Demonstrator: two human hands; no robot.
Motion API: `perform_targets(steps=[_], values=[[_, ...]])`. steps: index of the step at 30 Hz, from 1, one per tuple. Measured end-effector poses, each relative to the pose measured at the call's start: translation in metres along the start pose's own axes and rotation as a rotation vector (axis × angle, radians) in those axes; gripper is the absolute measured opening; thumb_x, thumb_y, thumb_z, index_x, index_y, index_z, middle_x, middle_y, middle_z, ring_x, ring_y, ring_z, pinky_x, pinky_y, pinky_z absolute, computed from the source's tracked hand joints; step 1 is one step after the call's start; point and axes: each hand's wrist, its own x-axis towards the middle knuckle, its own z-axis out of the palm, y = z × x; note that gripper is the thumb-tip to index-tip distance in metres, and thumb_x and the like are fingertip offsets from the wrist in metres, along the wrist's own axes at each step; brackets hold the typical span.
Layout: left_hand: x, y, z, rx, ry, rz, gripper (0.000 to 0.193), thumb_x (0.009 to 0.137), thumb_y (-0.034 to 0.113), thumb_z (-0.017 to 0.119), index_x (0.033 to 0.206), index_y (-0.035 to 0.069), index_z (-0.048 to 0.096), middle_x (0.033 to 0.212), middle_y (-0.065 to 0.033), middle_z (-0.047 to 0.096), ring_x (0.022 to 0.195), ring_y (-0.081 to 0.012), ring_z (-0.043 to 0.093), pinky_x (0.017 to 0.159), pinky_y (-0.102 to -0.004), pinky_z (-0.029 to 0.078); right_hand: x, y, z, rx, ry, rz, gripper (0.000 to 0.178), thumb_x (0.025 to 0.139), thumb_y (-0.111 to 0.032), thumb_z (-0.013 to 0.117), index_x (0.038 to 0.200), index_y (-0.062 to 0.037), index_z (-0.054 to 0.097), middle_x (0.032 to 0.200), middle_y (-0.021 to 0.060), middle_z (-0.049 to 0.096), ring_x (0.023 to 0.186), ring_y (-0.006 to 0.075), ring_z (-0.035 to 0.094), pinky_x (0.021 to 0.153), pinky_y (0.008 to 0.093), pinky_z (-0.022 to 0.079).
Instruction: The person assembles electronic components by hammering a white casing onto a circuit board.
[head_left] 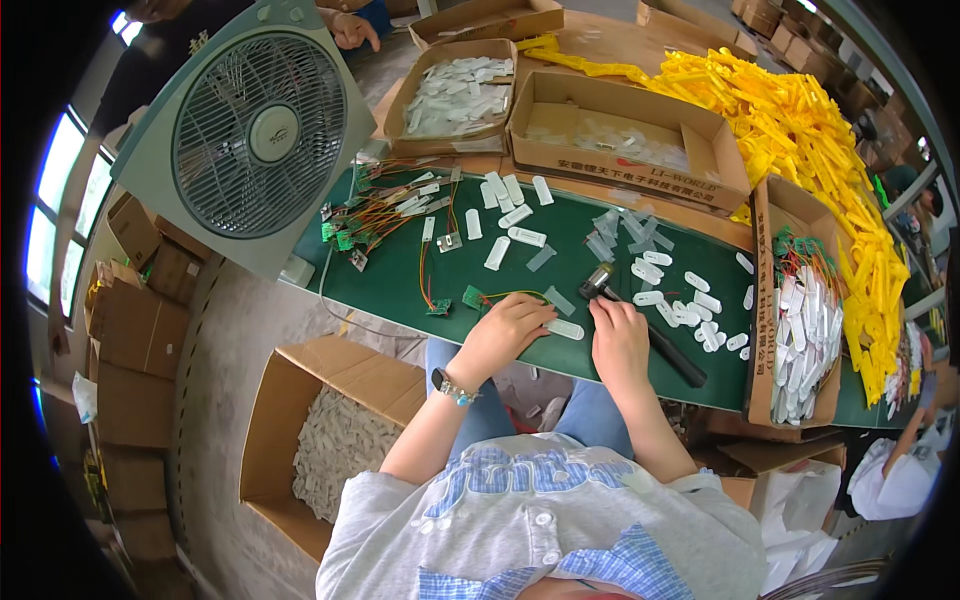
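Observation:
My left hand [514, 326] is closed at the table's front edge, its fingertips on a white plastic case [565, 329]. Thin wires run from under those fingers to a small green circuit board [473, 297]. Curled fingers of my right hand [620, 342] rest just right of the case, against a black-handled hammer [678, 358] that lies slantwise on the table. Whether they grip its handle or something small beneath them is hidden. A clear plastic strip [559, 299] lies beyond the case. White oval covers [706, 302] are scattered right of the hammer.
A large fan [273, 135] stands at left, near wired boards [375, 205]. Cardboard trays [625, 165] line the back. Wired white cases fill a right-hand box [762, 350], beside a yellow heap [790, 120]. An open carton [262, 440] stands on the floor; another person's hand [352, 30] shows behind.

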Motion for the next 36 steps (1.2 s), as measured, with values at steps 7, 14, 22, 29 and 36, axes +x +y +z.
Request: perform_targets(steps=[7, 14, 22, 29, 36], values=[[-0.003, -0.004, -0.003, 0.003, 0.018, 0.0, 0.029, 0.082, 0.013, 0.073, 0.11, 0.006, 0.069, 0.112, -0.0058, 0.07, 0.109, -0.0271, 0.061, 0.095, -0.0385, 0.051, 0.004, -0.002, 0.004, 0.018, -0.005, -0.023, 0.032, 0.08, -0.004, 0.064, 0.112, -0.0032, 0.067, 0.114, 0.0064, 0.066, 0.105, 0.0251, 0.06, 0.084, 0.0395, 0.047], [-0.002, -0.003, 0.001, 0.042, 0.0, 0.081, 0.033, 0.08, 0.012, 0.072, 0.112, 0.002, 0.067, 0.114, -0.0069, 0.068, 0.11, -0.0267, 0.06, 0.097, -0.0365, 0.05, -0.002, 0.003, 0.006, 0.0, -0.027, -0.008, 0.032, 0.08, -0.003, 0.062, 0.112, -0.0032, 0.066, 0.113, 0.0078, 0.066, 0.107, 0.0278, 0.06, 0.087, 0.0432, 0.048], [-0.005, -0.001, 0.004, -0.004, 0.032, 0.067, 0.03, 0.083, 0.016, 0.071, 0.109, 0.001, 0.066, 0.109, -0.0106, 0.066, 0.109, -0.0282, 0.059, 0.096, -0.038, 0.049, -0.006, 0.007, 0.009, -0.015, -0.058, -0.002, 0.032, 0.083, -0.001, 0.059, 0.114, -0.0028, 0.065, 0.117, 0.0088, 0.065, 0.109, 0.0287, 0.059, 0.088, 0.044, 0.047], [-0.004, -0.014, 0.015, 0.045, 0.115, 0.2, 0.027, 0.085, 0.021, 0.069, 0.103, 0.002, 0.065, 0.102, -0.0103, 0.065, 0.103, -0.0299, 0.058, 0.093, -0.0414, 0.048, -0.004, 0.019, 0.018, -0.024, -0.095, -0.009, 0.029, 0.088, -0.001, 0.054, 0.115, -0.0018, 0.064, 0.118, 0.0125, 0.064, 0.111, 0.0328, 0.059, 0.091, 0.046, 0.047], [0.0, -0.026, 0.038, 0.151, 0.215, 0.282, 0.023, 0.091, 0.029, 0.064, 0.091, 0.006, 0.067, 0.086, -0.0075, 0.066, 0.091, -0.0281, 0.062, 0.086, -0.0391, 0.049, -0.007, 0.025, 0.033, 0.021, 0.175, -0.165, 0.019, 0.1, -0.01, 0.053, 0.106, -0.0035, 0.071, 0.105, 0.0121, 0.07, 0.099, 0.0299, 0.064, 0.1, 0.0445, 0.045]])
